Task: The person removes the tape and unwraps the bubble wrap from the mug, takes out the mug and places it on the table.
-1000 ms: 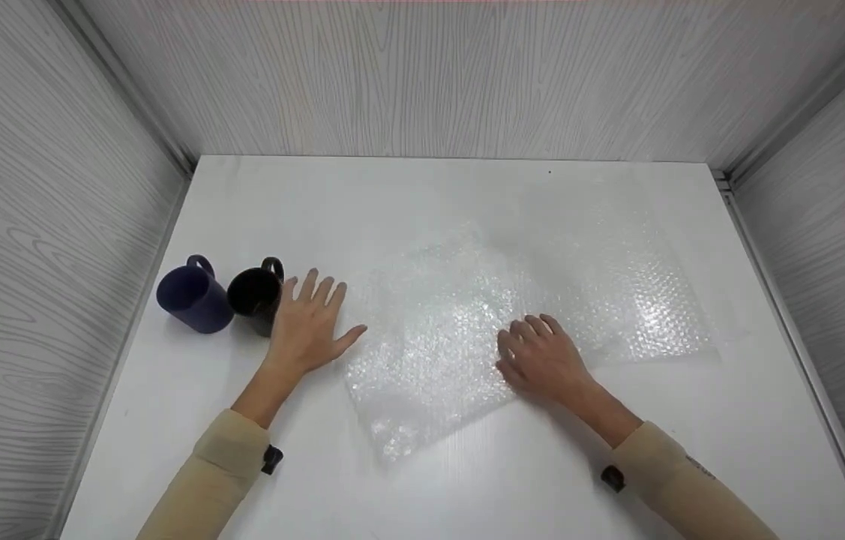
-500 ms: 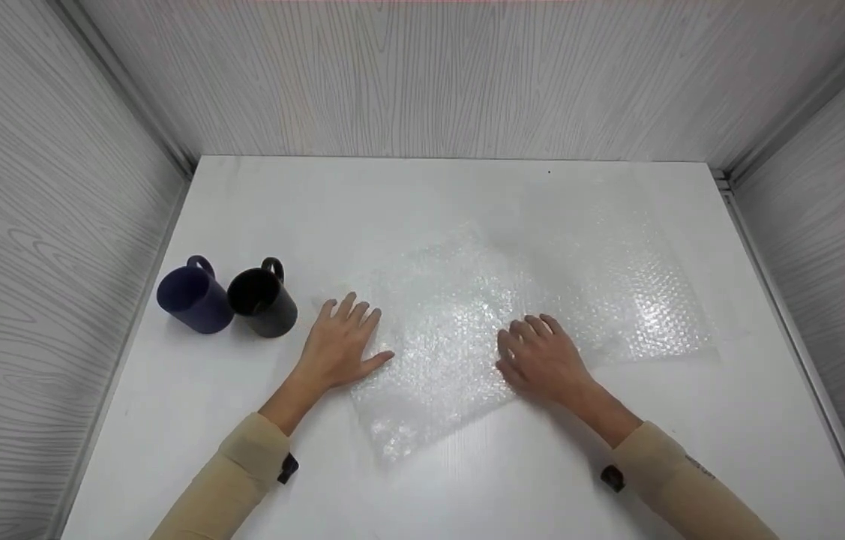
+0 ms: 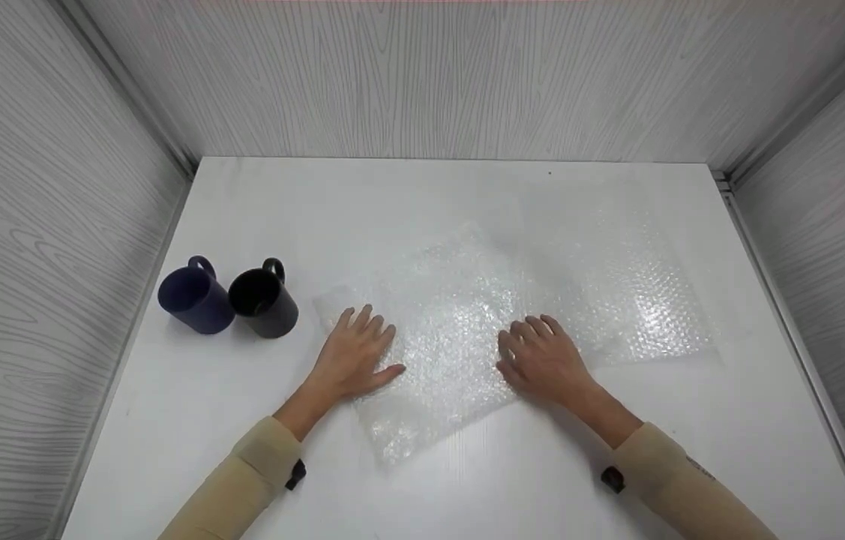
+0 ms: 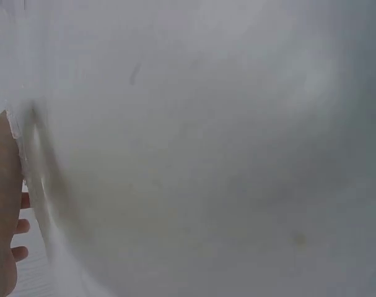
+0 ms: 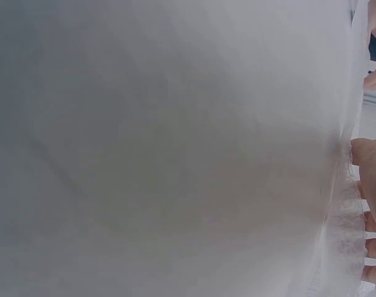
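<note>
A clear bubble wrap sheet [image 3: 444, 360] lies at a slant across the middle of the table. My left hand [image 3: 355, 354] rests on its left part, fingers spread and thumb pointing right. On the lower right part of the same sheet is my right hand [image 3: 542, 360], its fingertips bent down against the wrap. Seen from the right wrist, the thumb and fingertips [image 5: 371, 221] meet the wrap's crinkled edge, spaced apart. The left wrist view shows the left hand [image 4: 3, 204] beside the wrap's edge. A black mug [image 3: 265, 304] stands left of the left hand.
More bubble wrap [image 3: 639, 300] spreads flat at the right, bordering the slanted sheet. A dark blue mug [image 3: 201, 300] stands beside the black one at the left. Wood-grained walls [image 3: 422, 82] enclose the white table [image 3: 512, 480] at the back and both sides.
My left hand has moved from beside the black mug to the right and nearer me, onto the left part of the bubble wrap. The right hand stays in place.
</note>
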Tool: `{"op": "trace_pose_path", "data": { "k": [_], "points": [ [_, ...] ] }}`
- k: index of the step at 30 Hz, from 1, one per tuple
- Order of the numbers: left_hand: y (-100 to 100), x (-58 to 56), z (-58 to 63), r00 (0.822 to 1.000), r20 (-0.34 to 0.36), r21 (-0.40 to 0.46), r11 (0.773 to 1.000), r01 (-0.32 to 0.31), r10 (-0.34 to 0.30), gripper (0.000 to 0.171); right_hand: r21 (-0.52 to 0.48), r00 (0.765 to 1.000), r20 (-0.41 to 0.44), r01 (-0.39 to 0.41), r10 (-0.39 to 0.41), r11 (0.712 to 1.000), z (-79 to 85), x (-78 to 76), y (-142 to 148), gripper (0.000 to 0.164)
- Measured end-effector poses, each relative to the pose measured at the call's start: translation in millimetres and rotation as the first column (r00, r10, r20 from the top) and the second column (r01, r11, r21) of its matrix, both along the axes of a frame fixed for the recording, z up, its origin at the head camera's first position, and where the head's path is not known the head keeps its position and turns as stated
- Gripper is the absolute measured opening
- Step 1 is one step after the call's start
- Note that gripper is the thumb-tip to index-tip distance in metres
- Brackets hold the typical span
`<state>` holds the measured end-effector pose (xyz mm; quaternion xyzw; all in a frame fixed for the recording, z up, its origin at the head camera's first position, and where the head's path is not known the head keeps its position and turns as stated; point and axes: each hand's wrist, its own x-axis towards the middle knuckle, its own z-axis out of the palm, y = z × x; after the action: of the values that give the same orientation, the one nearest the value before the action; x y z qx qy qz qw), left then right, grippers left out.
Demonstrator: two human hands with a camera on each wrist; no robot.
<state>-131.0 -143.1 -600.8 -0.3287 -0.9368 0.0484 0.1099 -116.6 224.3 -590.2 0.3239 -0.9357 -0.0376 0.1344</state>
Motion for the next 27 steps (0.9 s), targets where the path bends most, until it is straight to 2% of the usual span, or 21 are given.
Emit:
{"op": "trace_pose_path", "data": {
  "k": [5,14,19,27],
  "points": [
    [0.7,1.0,-1.6,1.0,-0.003,0.006,1.0,-0.004,0.004,0.069,-0.022,1.0,-0.012,-0.01,0.01,1.0,0.0,-0.9,-0.6,0.038],
    [1.9,1.3,-2.7,1.0,0.011,-0.002,1.0,-0.014,0.014,0.069,0.001,1.0,-0.002,0.001,-0.001,1.0,1.9,-1.9,2.7,0.04],
    [2.3,2.3,-2.2,0.999,0.031,0.011,1.0,-0.025,0.025,0.069,-0.011,0.999,-0.004,0.044,-0.044,0.999,14.3,-5.7,12.2,0.045],
    [3.4,2.8,-2.7,1.0,0.015,0.025,0.999,-0.022,0.022,0.068,-0.042,0.985,0.02,0.173,-0.172,0.984,39.8,-20.6,39.6,0.053]
  ]
}}
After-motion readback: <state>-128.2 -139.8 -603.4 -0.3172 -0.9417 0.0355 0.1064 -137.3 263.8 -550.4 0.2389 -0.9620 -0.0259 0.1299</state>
